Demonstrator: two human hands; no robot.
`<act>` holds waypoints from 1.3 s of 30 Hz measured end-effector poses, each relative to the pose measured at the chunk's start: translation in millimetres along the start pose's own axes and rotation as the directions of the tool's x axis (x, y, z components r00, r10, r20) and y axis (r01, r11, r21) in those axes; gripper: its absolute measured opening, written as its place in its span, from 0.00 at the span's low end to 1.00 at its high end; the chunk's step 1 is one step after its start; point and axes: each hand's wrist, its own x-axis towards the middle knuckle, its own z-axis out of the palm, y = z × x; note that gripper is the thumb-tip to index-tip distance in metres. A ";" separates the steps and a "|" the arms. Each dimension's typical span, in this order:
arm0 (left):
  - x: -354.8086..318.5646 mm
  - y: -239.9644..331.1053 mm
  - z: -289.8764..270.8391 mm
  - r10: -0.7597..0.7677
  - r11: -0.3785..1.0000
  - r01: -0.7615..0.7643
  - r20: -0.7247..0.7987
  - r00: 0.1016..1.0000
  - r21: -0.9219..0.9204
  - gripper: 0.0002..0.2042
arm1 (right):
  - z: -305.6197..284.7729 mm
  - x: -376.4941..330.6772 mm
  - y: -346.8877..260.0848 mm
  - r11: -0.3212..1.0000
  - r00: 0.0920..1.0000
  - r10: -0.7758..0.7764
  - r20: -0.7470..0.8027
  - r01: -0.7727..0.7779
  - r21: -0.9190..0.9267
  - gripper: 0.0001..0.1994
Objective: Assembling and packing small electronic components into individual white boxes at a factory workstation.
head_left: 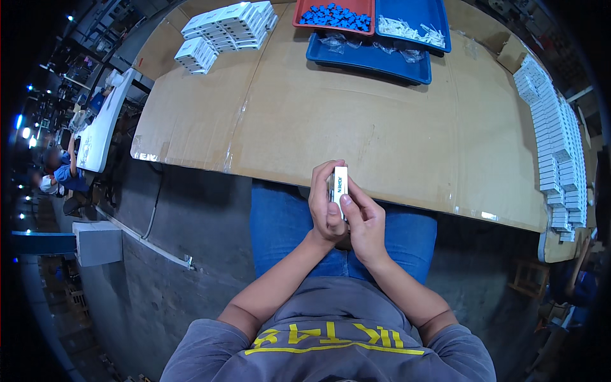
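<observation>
A small white box [340, 184] with dark print on its narrow side is held upright between my two hands, just over the near edge of the table. My left hand [323, 202] wraps its left side, fingers reaching up along it. From the right, my right hand [365, 223] grips the same box, its thumb pressed on the printed side. Most of the box's other faces are hidden by my fingers and palms.
Cardboard covers the table [318, 121]. At the back stand a red tray [334, 30] of blue plastic pieces, a blue tray [445, 38] of white pieces and another blue tray [369, 68] with clear bags. White boxes are stacked far left [229, 28] and right [557, 140].
</observation>
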 end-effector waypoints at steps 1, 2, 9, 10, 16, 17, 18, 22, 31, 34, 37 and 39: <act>-1.1 0.6 -0.8 -0.036 0.999 0.037 0.012 0.999 -0.038 0.43 | 0.2 -1.9 0.9 0.999 1.000 -0.016 -0.012 0.016 -0.038 0.26; -2.1 1.8 -1.3 -0.077 0.994 0.078 0.015 0.997 -0.070 0.43 | -1.9 -3.2 5.0 0.996 0.999 -0.048 -0.002 0.048 -0.073 0.25; -2.9 8.4 -0.8 -0.076 0.993 0.074 -0.024 0.997 -0.088 0.43 | -2.5 -6.8 7.4 0.988 0.996 -0.088 0.022 0.090 -0.127 0.24; -2.2 9.9 -1.9 -0.079 0.994 0.077 -0.019 0.997 -0.078 0.44 | -3.2 -7.2 8.1 0.987 0.995 -0.092 0.031 0.095 -0.133 0.24; -4.9 10.4 -2.9 -0.087 0.992 0.085 -0.019 0.996 -0.093 0.48 | -5.6 -10.3 5.5 0.978 0.992 -0.108 0.058 0.116 -0.172 0.24; -5.2 10.3 -2.6 -0.102 0.988 0.098 -0.023 0.995 -0.116 0.48 | -7.0 -10.3 5.9 0.974 0.991 -0.115 0.068 0.126 -0.190 0.24; -4.0 11.4 -2.5 -0.101 0.988 0.098 -0.023 0.995 -0.117 0.48 | -7.4 -9.6 5.4 0.974 0.991 -0.115 0.067 0.126 -0.190 0.24; 7.2 13.9 -2.2 -0.066 0.992 0.075 0.090 0.994 -0.101 0.50 | -13.1 1.6 -4.1 0.977 0.992 -0.112 0.051 0.120 -0.175 0.25; 11.2 17.1 -4.3 -0.415 0.810 0.507 0.323 0.850 -0.293 0.60 | -43.1 18.4 -11.8 0.698 0.922 -0.297 0.248 0.387 -0.603 0.33; 6.9 19.2 -5.1 -0.517 0.665 0.647 0.395 0.759 -0.374 0.47 | -51.6 21.8 -16.2 0.630 0.869 -0.313 0.383 0.492 -0.600 0.42; 5.9 21.0 -7.7 -0.625 0.484 0.795 0.492 0.607 -0.365 0.41 | -66.4 33.0 -13.7 0.493 0.761 -0.366 0.536 0.647 -0.581 0.46; 8.1 26.5 -9.7 -0.685 0.350 0.888 0.564 0.460 -0.298 0.38 | -75.3 36.4 -13.5 0.390 0.735 -0.369 0.569 0.678 -0.623 0.48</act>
